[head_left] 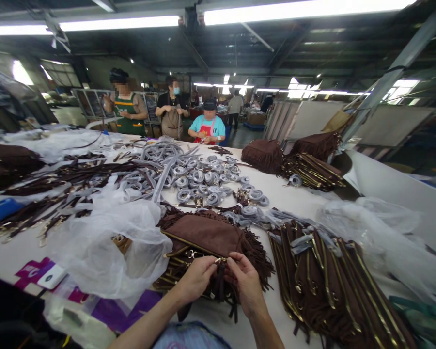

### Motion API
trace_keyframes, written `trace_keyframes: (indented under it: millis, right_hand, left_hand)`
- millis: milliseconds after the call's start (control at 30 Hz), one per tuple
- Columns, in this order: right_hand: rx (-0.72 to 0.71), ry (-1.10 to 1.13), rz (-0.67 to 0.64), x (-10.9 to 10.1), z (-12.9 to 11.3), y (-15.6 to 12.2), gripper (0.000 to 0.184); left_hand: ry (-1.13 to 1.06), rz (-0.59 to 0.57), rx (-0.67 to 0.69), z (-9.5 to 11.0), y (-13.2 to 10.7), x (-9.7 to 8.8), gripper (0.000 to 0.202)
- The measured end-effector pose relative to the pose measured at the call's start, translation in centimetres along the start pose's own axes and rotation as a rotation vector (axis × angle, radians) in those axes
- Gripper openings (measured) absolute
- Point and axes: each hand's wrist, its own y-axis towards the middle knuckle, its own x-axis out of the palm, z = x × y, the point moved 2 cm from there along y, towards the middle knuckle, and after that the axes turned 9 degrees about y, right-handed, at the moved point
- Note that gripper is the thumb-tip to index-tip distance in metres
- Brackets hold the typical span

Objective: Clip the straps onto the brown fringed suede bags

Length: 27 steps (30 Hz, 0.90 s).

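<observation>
A brown suede fringed bag (207, 235) with a gold zipper lies on the white table (287, 194) right in front of me. My left hand (196, 278) and my right hand (246, 283) meet at its near edge, fingers pinched together on a small gold zipper pull and a dark tassel (221, 286) hanging from it. More brown bags lie stacked under this one. A crumpled clear plastic bag (109, 242) rests just left of my left hand.
A row of brown bags with gold zippers (334, 281) lies to the right. Rolled grey straps (203, 179) and brown straps (58, 184) cover the middle and left. Fringed bags (265, 155) pile at the far right. Three people stand across the table.
</observation>
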Motion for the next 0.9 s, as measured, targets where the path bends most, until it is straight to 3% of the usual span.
trace_keyframes:
  millis: [133,233,333,467,567,667,733,800,900]
  right_hand:
    - [0.001,0.011,0.049,-0.5,0.6,0.2,0.048]
    - [-0.020,0.047,-0.007,-0.6,0.7,0.2,0.047]
    - [-0.014,0.078,-0.059,-0.5,0.6,0.0,0.051]
    - [0.013,0.077,-0.048,-0.6,0.3,-0.1,0.058]
    - [-0.001,0.029,-0.032,-1.6,-0.6,0.3,0.058]
    - [-0.041,-0.015,0.015,-3.7,-1.9,1.2,0.058]
    - [-0.057,-0.046,0.037,-5.3,-2.6,1.9,0.060]
    - [-0.051,-0.094,0.038,-6.6,-3.0,2.6,0.062]
    - [-0.023,-0.192,0.057,-7.9,-2.7,3.4,0.068]
  left_hand:
    - [0.236,0.045,0.053,0.3,-0.3,-0.3,0.021]
    - [0.410,0.008,0.136,1.2,-1.1,-0.2,0.023]
    - [0.442,-0.082,0.261,2.3,-2.1,0.4,0.034]
    - [0.369,-0.141,0.357,2.5,-2.4,0.6,0.024]
    - [0.274,0.053,0.270,0.5,-1.7,-1.2,0.026]
    - [0.296,0.404,0.110,-3.1,-1.0,-4.9,0.030]
    - [0.393,0.542,-0.030,-5.7,-1.0,-7.5,0.035]
    - [0.469,0.489,-0.149,-7.9,-1.1,-9.3,0.040]
    - [0.480,0.317,-0.196,-9.4,-1.5,-10.5,0.044]
